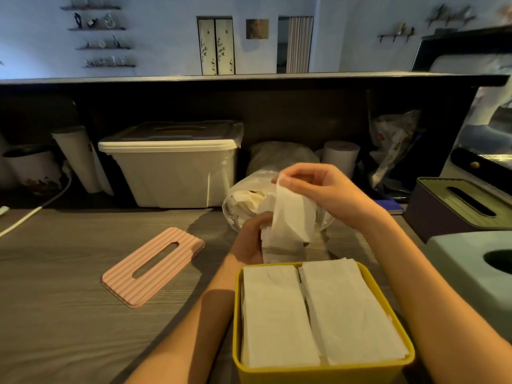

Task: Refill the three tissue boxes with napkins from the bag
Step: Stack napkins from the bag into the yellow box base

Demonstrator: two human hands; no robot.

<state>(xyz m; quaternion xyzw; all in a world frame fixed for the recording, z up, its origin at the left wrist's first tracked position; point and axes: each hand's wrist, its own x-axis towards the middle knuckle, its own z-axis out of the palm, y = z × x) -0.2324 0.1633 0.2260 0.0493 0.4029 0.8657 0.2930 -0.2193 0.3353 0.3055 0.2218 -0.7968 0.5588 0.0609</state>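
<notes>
My right hand (318, 189) pinches a thin white napkin (293, 214) by its top edge; my left hand (250, 236) grips a folded stack (279, 245) just below it. Behind both grips the clear bag (243, 198) holds more napkins. Nearer me, the yellow box (318, 370) on the table (69, 300) holds two full rows.

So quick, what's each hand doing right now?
Left hand: grips a stack of napkins by the plastic bag.
Right hand: pinches the top of one napkin, lifting it.
</notes>
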